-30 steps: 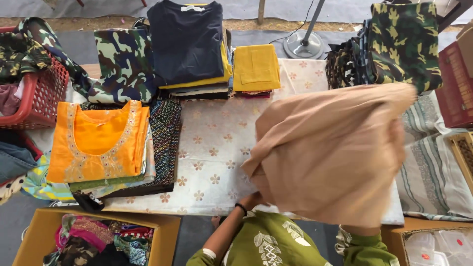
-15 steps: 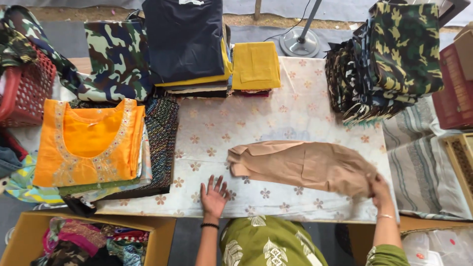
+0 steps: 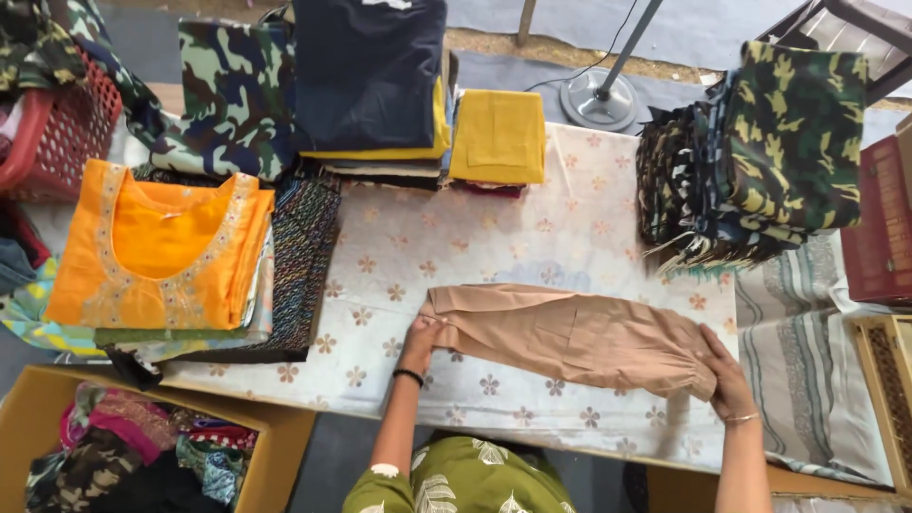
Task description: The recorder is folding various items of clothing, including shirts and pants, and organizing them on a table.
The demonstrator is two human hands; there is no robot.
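Covering most of the view, the worktop [image 3: 532, 237] carries a pale cloth printed with small flowers, and stacks of folded clothing line its far and side edges. Largest of these stacks are the camouflage garments [image 3: 769, 152] at the far right and a second camouflage pile [image 3: 228, 95] at the far left, with a dark navy garment [image 3: 370, 71] between them on top of a further stack. An orange embroidered top [image 3: 152, 242] lies folded at the left edge, and a yellow folded piece [image 3: 499, 133] sits beside the navy stack.

The tan garment [image 3: 570, 332] lies flat across the near middle of the worktop, folded lengthwise into a long band, well apart from the stacks. It appears to be thin woven cloth: light, limp, and without stiffness, judging by the soft creases and gathered right end. It should not slip on the cloth beneath, but it will sag and lose its fold if lifted from 1 point only.

The left hand [image 3: 423, 337] rests on the garment's left end, fingers together and pinching the edge. The right hand [image 3: 727, 380] holds the gathered right end, fingers curled and closed on the fabric. The 2 ends are the sound places to take hold, since tension between them keeps the band flat.

A cardboard box [image 3: 275, 446] of mixed clothing stands below the near left corner.
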